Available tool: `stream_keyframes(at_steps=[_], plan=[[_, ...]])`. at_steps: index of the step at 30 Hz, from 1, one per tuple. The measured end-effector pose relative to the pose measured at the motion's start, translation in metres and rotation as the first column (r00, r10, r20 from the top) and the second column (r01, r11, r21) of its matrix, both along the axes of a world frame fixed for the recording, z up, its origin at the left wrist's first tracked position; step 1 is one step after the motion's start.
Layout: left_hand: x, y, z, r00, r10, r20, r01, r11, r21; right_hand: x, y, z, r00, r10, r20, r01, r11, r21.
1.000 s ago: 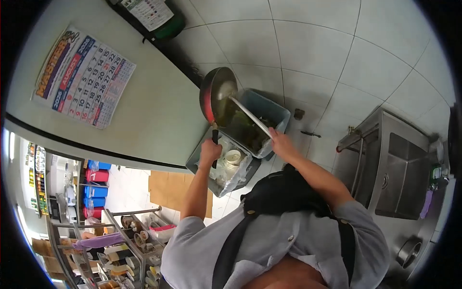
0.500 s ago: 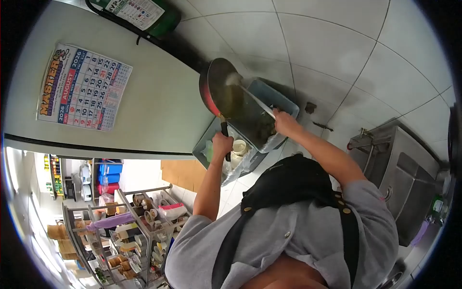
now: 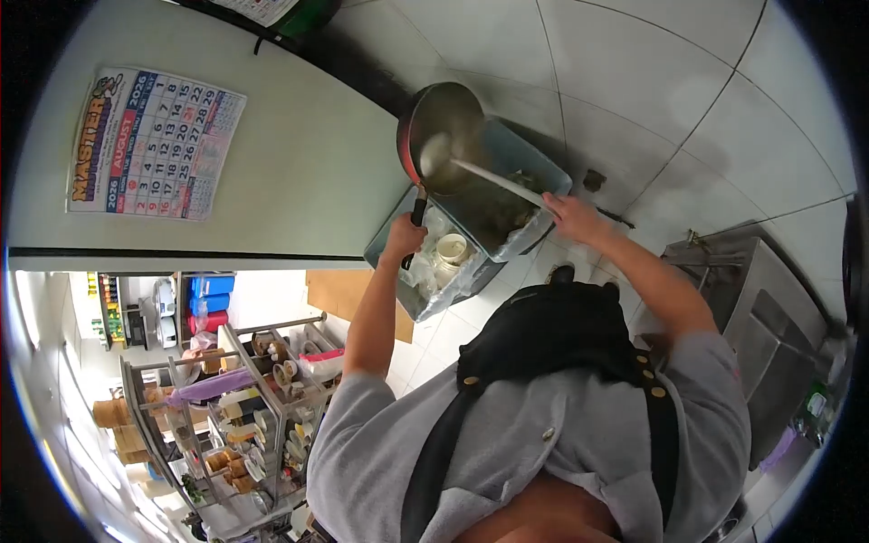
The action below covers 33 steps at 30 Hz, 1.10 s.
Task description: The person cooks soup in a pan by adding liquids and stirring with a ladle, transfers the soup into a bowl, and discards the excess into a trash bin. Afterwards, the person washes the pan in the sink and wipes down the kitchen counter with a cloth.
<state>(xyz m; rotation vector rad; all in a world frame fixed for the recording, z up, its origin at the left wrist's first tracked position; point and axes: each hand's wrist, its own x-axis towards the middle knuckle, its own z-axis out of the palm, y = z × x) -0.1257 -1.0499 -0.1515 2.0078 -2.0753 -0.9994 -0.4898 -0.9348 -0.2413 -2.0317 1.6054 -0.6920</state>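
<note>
My left hand is closed round the black handle of a red-sided pan, which is tilted above a grey bin. With my right hand I grip the pale handle of a ladle; its round bowl is inside the pan. Dark scraps in a clear liner lie in the grey bin. Beside it, under my left hand, a second bin holds white cups and plastic bags. What the pan holds is too blurred to tell.
A pale panel with a calendar rises at the left. A metal sink stands at the right. Metal shelving with cups and containers is at the lower left. Cardboard lies on the floor.
The pan has shifted up and right in view and its inside now faces the camera more. The ladle's bowl has moved within the pan, and my right hand has moved right.
</note>
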Motion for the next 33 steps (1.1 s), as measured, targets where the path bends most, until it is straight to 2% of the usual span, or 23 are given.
stream_keyframes(at_steps=[2, 5, 8, 11, 12, 14, 15, 17, 18, 20, 21, 22, 23, 24, 26, 27, 30, 31, 33], plan=[[0.001, -0.001, 0.002, 0.999, -0.007, -0.042, 0.007, 1.000, 0.016, -0.010, -0.001, -0.005, 0.974, 0.065, -0.218, -0.030, 0.987, 0.160], [0.014, 0.000, -0.011, 0.998, -0.022, -0.066, 0.019, 0.999, -0.042, -0.022, -0.005, -0.026, 0.952, 0.091, -0.292, -0.035, 0.981, 0.192], [0.008, 0.009, 0.006, 0.999, 0.026, -0.043, -0.025, 1.000, 0.010, -0.017, -0.006, -0.005, 0.972, 0.046, -0.231, -0.004, 0.984, 0.180], [-0.011, 0.026, 0.017, 1.000, 0.023, 0.008, -0.023, 1.000, 0.014, 0.013, -0.015, 0.031, 0.987, -0.148, -0.068, 0.152, 0.987, 0.059], [-0.019, 0.030, 0.022, 0.997, 0.064, -0.049, -0.062, 0.998, 0.029, 0.024, -0.018, 0.033, 0.981, -0.189, -0.032, 0.191, 0.978, 0.085], [-0.031, 0.037, 0.027, 0.976, 0.146, -0.163, -0.137, 0.988, 0.065, 0.043, -0.023, 0.027, 0.961, -0.273, 0.038, 0.265, 0.954, 0.138], [-0.029, 0.031, 0.015, 0.963, 0.165, -0.213, -0.145, 0.984, 0.104, 0.047, -0.023, 0.015, 0.955, -0.266, 0.128, 0.252, 0.961, 0.114], [-0.029, 0.027, -0.009, 0.965, 0.152, -0.215, -0.151, 0.988, 0.022, 0.056, -0.012, -0.011, 0.924, -0.238, 0.300, 0.228, 0.971, 0.068], [-0.033, 0.023, -0.016, 0.966, 0.142, -0.218, -0.149, 0.989, -0.018, 0.054, -0.010, -0.003, 0.912, -0.269, 0.310, 0.181, 0.942, 0.284], [-0.040, 0.013, -0.023, 0.992, 0.082, -0.094, -0.091, 0.991, -0.101, 0.053, 0.002, 0.043, 0.884, -0.349, 0.311, 0.055, 0.738, 0.672], [-0.043, 0.007, -0.025, 0.998, 0.041, -0.045, -0.048, 0.984, -0.171, 0.052, 0.009, 0.066, 0.890, -0.347, 0.296, 0.055, 0.726, 0.686], [-0.044, 0.003, -0.027, 1.000, 0.004, 0.004, -0.003, 0.971, -0.237, 0.049, 0.013, 0.050, 0.928, -0.252, 0.274, 0.067, 0.837, 0.543], [-0.042, 0.000, -0.028, 0.999, 0.013, 0.037, -0.006, 0.985, -0.174, 0.046, 0.019, 0.023, 0.960, -0.157, 0.231, 0.057, 0.920, 0.387], [-0.038, -0.007, -0.033, 0.997, 0.004, 0.075, 0.011, 0.980, -0.198, 0.044, 0.024, 0.010, 0.983, -0.068, 0.170, 0.030, 0.976, 0.217], [-0.025, -0.017, -0.047, 0.988, -0.003, 0.154, 0.042, 0.969, -0.245, 0.041, 0.040, 0.043, 0.986, -0.136, 0.095, 0.101, 0.946, 0.308], [-0.022, -0.013, -0.039, 0.988, 0.002, 0.155, 0.029, 0.979, -0.203, 0.040, 0.048, 0.057, 0.985, -0.165, 0.056, 0.136, 0.928, 0.346], [-0.030, 0.011, 0.001, 0.966, 0.006, 0.258, 0.055, 0.972, -0.229, 0.039, 0.053, 0.017, 0.973, -0.127, -0.191, 0.170, 0.958, 0.230], [-0.039, 0.024, 0.023, 0.966, 0.032, 0.257, 0.019, 0.981, -0.193, 0.044, 0.056, 0.016, 0.971, -0.158, -0.177, 0.191, 0.964, 0.185], [-0.038, 0.037, 0.025, 0.954, -0.017, 0.298, 0.085, 0.972, -0.218, 0.053, 0.061, 0.014, 0.963, -0.224, -0.149, 0.240, 0.966, 0.095]])
